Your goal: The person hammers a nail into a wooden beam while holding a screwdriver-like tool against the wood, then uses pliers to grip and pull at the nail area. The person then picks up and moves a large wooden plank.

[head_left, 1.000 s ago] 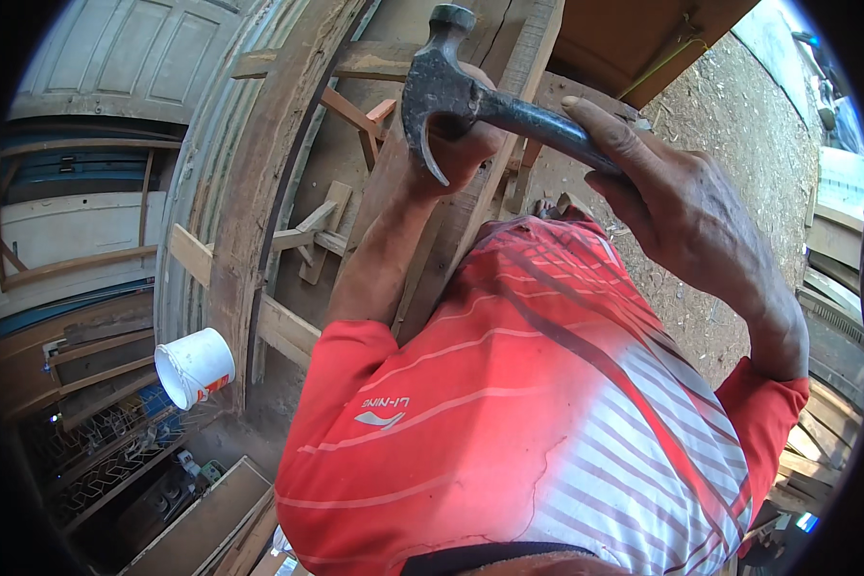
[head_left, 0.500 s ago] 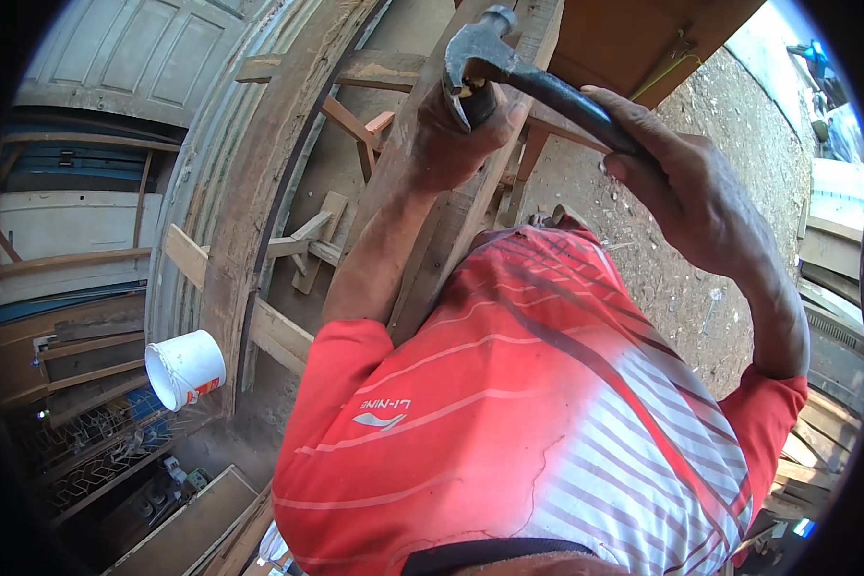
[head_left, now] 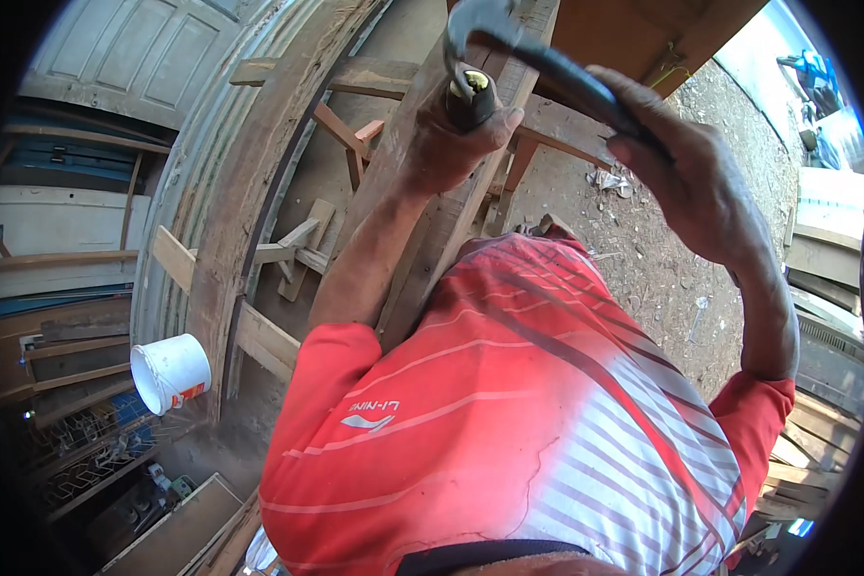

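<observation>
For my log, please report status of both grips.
Right grip: holding claw hammer. Left grip: around dark cylinder, yellowish end showing. Hammer overlaps that end in view; contact unclear.

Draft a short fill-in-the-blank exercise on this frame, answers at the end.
1. The right hand grips a claw ____.
2. The dark object with a yellowish end is held in the person's ____.
3. The bucket at the picture's left is mostly ____.
4. Both shirt sleeves are ____.

Missing: hammer; left hand; white; red.

The hammer [head_left: 559, 72] has shifted partly out of view, exposing the yellow-topped handle [head_left: 472, 104] in the left hand [head_left: 451, 149].
</observation>
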`<state>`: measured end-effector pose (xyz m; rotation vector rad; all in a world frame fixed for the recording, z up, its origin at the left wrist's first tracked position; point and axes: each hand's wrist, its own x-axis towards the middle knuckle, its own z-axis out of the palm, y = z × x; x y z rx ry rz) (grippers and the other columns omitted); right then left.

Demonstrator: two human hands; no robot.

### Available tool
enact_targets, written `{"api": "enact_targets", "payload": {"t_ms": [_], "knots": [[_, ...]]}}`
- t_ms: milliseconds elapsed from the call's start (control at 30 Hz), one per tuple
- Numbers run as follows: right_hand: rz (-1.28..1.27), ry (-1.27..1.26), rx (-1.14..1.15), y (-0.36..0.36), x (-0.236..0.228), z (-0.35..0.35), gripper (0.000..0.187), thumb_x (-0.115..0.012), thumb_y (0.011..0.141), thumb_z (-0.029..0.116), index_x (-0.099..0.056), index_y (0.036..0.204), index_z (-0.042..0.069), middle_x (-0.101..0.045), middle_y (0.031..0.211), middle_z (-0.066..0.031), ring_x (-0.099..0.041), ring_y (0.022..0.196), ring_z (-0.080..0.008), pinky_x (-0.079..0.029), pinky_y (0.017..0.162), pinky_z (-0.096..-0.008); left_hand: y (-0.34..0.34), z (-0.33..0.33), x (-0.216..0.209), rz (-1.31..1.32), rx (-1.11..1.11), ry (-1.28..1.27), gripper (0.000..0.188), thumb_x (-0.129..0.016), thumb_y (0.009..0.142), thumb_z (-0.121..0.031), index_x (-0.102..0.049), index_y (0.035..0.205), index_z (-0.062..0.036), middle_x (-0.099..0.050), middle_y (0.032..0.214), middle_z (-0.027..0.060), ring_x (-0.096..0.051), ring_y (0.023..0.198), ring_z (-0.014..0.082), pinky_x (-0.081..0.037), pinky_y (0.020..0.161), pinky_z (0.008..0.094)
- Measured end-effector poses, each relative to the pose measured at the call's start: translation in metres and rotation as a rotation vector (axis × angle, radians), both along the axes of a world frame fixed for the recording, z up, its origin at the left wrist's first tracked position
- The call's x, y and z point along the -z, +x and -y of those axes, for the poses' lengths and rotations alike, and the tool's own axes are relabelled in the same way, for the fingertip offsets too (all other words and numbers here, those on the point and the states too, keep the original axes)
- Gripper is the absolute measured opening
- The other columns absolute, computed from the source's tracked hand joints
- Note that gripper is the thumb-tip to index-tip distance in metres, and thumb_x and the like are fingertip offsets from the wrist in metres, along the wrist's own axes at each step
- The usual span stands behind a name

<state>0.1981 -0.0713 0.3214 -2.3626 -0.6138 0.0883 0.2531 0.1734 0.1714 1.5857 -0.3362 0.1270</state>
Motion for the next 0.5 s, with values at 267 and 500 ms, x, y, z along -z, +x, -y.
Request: {"api": "enact_targets", "payload": {"t_ms": [267, 500], "knots": [[0.347, 0.142, 0.037, 0.012, 0.010, 0.022, 0.034, -0.056, 0.104, 0.019, -0.056, 0.135, 0.006, -0.063, 0.084, -0.0122, -0.057, 0.066, -0.0198, -0.045, 0.063, -0.0314, -0.003, -0.004, 0.001, 0.033, 0.019, 0.093, 0.022, -0.079, 0.086, -0.016, -0.058, 0.087, -0.0087, -0.055, 0.072, -0.0040, -0.049, 0.063, 0.0059, -0.043, 0.057, 0.0272], [-0.161, 0.003, 0.084, 0.001, 0.024, 0.001, 0.046, -0.061, 0.102, 0.029, -0.053, 0.144, 0.012, -0.063, 0.084, -0.0141, -0.060, 0.074, -0.0241, -0.049, 0.074, -0.0379, 0.022, -0.001, 0.003, -0.175, 0.157, -0.087, 0.025, -0.078, 0.091, -0.021, -0.056, 0.085, -0.0129, -0.049, 0.066, -0.0073, -0.046, 0.055, 0.0036, -0.037, 0.049, 0.0225]]}}
